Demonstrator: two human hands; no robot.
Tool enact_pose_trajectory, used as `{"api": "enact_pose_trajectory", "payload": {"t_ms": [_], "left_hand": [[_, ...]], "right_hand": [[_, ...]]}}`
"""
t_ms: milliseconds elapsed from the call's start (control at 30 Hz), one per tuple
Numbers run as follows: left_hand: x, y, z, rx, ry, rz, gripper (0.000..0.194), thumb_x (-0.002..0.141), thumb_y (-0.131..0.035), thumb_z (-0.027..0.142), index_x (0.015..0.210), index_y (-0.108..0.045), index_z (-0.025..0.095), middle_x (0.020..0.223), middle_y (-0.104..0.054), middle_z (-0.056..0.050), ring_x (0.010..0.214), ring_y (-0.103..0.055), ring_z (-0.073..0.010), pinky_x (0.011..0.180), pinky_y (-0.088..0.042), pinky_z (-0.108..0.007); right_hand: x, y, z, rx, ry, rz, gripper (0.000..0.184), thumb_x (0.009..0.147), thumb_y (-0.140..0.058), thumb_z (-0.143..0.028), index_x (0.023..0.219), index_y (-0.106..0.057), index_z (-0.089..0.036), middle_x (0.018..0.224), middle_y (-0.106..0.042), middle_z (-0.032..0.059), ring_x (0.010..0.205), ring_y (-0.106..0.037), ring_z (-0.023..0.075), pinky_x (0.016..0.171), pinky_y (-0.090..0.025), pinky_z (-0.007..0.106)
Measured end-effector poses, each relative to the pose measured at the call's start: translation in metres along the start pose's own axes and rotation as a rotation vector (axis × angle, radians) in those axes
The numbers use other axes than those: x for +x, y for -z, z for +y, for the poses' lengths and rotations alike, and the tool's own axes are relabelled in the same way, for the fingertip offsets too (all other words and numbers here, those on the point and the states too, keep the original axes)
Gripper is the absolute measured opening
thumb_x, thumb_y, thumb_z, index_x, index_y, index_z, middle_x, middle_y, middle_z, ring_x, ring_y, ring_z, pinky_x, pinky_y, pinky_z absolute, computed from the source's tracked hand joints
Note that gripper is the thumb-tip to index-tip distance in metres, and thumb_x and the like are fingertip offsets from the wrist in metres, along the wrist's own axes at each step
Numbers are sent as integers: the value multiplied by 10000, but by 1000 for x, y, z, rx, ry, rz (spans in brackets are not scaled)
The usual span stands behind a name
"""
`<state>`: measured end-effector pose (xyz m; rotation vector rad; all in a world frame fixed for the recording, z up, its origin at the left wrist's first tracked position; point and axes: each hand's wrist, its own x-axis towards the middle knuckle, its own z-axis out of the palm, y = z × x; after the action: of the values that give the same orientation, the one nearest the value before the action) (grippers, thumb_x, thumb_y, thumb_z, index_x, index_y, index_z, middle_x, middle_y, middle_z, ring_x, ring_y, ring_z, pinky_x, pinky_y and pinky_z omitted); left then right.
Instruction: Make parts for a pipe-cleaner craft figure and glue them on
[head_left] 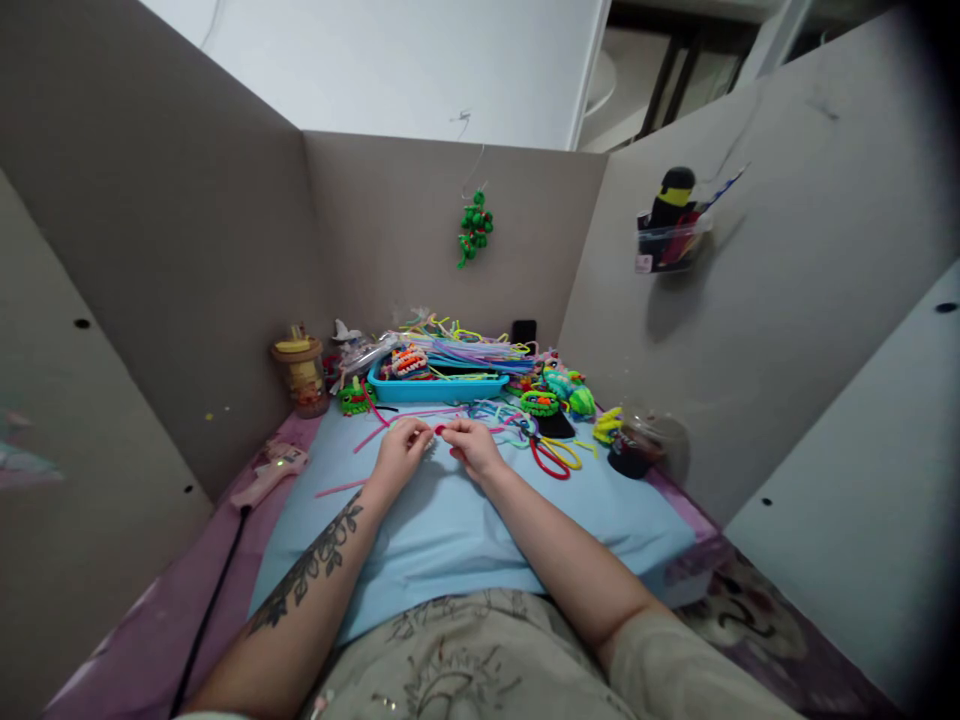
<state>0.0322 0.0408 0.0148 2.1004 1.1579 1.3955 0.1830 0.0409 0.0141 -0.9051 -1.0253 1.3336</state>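
My left hand [405, 446] and my right hand [474, 448] meet over the light blue cloth, both with fingers pinched. Between the fingertips shows a small reddish-pink piece of pipe cleaner [439, 430], its ends mostly hidden by the fingers. Loose pink pipe cleaners [341, 489] lie on the cloth left of my left hand and behind both hands. Right of my right hand rest scissors [551, 460] with one red and one yellow handle loop, their blades partly covered by tangled pipe cleaners.
Behind the hands stands a blue tray [442, 389] heaped with colourful pipe cleaners. A pink glue gun [271, 474] with a black cord lies left, near a lidded cup [301, 375]. A dark cup [636, 448] stands right. Grey panels [450, 180] enclose three sides.
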Motion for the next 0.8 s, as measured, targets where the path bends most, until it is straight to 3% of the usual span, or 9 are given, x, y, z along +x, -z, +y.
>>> {"api": "enact_pose_trajectory", "payload": {"t_ms": [167,367,567,800], "left_hand": [[-2,-2,0,-6,32,-2,228,822,-530,355,927,-622,174,893,-666,-70,685,-586,-144,629,-457,-258],[-1,1,2,48,26,-12,202,808,-537,342,803,-661,182,824,-676,-59,763,-591,-173,680,-452,-277],[1,2,4,-17,99,-62,252,780,-551,391,754,-670,171,726,-664,-46,669,-577,-160,603,-428,-253],[1,0,7,-166,191,-131,311,763,-556,453,674,-649,171,543,-575,0,471,-472,-109,450,-355,-223]], "right_hand": [[1,5,2,-247,164,-21,173,580,-696,-304,582,-599,-161,485,-498,-44,449,-391,73,442,-292,212],[-3,6,-4,-473,355,-22,139,637,-660,-284,561,-616,-176,494,-534,-16,508,-446,112,504,-336,235],[-4,7,-7,-441,344,-24,155,631,-669,-293,552,-606,-175,489,-528,-20,500,-449,115,510,-345,242],[2,9,1,-320,235,-24,157,612,-680,-303,584,-612,-164,481,-516,-31,447,-422,93,456,-316,230]]}}
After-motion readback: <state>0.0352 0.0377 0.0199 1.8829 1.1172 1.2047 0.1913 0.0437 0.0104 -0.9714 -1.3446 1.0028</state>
